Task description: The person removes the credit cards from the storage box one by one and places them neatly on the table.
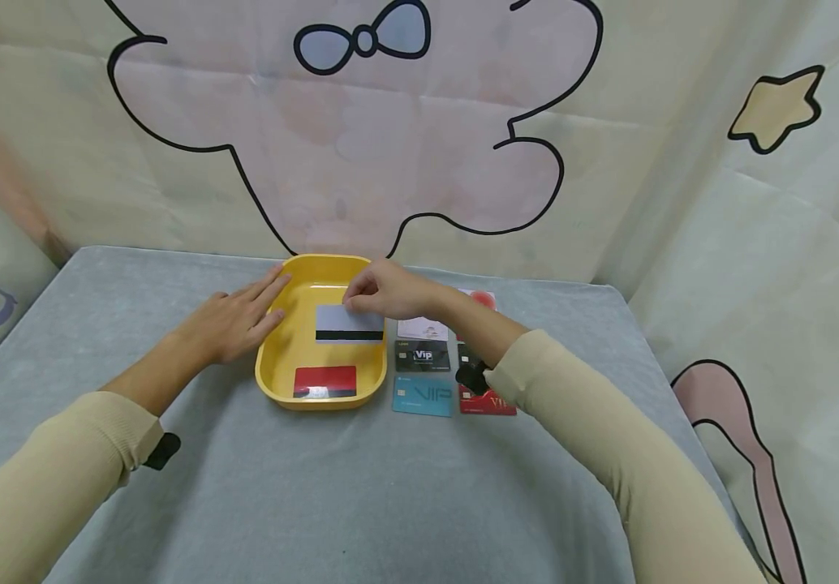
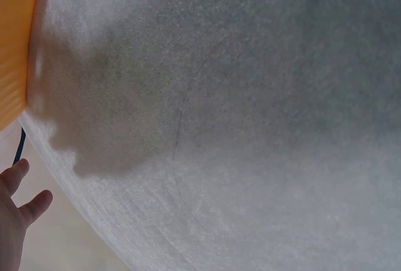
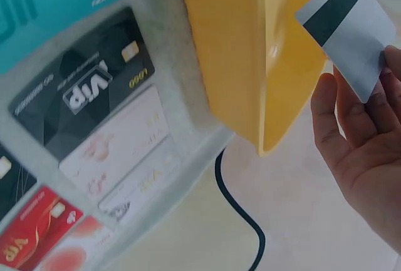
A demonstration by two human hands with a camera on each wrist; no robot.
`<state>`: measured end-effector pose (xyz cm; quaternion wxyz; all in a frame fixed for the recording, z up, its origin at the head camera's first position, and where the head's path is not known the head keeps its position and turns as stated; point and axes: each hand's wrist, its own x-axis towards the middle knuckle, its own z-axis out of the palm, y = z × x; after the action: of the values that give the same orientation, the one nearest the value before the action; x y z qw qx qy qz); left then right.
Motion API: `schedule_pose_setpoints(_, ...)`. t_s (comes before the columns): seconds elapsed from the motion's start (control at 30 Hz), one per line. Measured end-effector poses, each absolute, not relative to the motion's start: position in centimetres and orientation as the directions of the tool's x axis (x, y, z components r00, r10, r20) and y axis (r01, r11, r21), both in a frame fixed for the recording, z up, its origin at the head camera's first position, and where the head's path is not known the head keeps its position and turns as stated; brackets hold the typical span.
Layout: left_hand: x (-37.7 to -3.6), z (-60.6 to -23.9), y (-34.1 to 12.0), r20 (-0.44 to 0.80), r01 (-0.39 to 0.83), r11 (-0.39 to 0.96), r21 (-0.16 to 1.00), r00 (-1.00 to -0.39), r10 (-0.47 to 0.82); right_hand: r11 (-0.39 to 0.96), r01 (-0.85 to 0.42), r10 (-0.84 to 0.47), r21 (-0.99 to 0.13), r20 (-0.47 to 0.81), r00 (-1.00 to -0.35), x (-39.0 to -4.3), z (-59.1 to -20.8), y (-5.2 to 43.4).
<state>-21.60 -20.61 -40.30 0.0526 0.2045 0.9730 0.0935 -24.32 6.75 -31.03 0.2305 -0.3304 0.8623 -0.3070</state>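
Note:
My right hand (image 1: 390, 290) pinches a white card with a black magnetic stripe (image 1: 349, 315) at its far edge, above the yellow tray (image 1: 264, 377). In the right wrist view the white card's striped back (image 3: 357, 39) faces the camera, tilted, between thumb and fingers. A red card (image 1: 326, 378) lies inside the tray near its front end. My left hand (image 1: 237, 320) rests at the tray's left rim with its fingers extended. Only part of that hand (image 2: 15, 211) appears in the left wrist view, beside the tray's outer wall (image 2: 15, 46).
Right of the tray, several cards lie in two columns on the grey cloth (image 1: 332, 503): a blue VIP card (image 1: 423, 396), a black Vip card (image 1: 423, 355), a red VIP card (image 1: 488, 403) and pale ones. My right forearm partly covers them. A patterned curtain (image 1: 668, 203) hangs behind.

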Motion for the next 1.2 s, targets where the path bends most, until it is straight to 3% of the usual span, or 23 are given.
schedule_pose_setpoints(0.67,-21.5,-40.2,-20.8,-0.055,0.402,0.893,0.200,-0.906,0.420,0.641,-0.386,-0.652,-0.663,-0.206,-0.730,-23.6,-28.1,12.9)
schedule_pose_setpoints(0.97,-21.5,-40.1,-20.7,-0.059,0.401,0.895,0.196,-0.906,0.419,0.691,-0.371,-0.577,-0.620,-0.164,-0.800,-22.2,-28.6,16.0)
schedule_pose_setpoints(1.2,-21.5,-40.1,-20.7,-0.063,0.402,0.896,0.191,-0.906,0.420,0.684,-0.327,-0.544,-0.652,-0.157,-0.824,-22.1,-29.7,18.3)
